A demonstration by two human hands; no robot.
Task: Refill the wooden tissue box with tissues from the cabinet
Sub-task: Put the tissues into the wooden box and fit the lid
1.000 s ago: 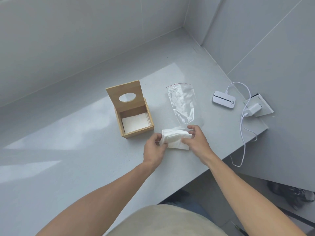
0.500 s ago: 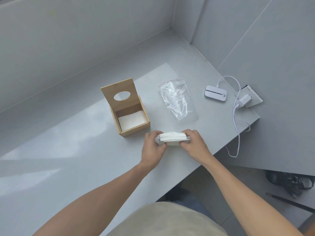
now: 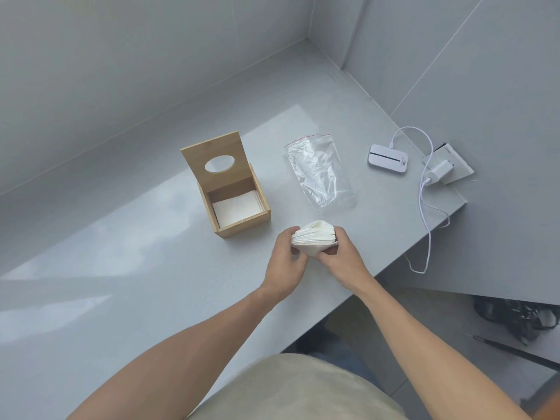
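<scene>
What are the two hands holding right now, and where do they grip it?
A stack of white tissues, held above the counter: left hand on its left end, right hand on its right end.

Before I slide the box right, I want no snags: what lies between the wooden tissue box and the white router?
In the head view, only the empty clear plastic bag lies between the wooden tissue box and the white router.

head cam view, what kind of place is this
Probably a home or office nook: a grey countertop between grey panelled walls, a charger in a wall socket, and a small white device charging.
</scene>
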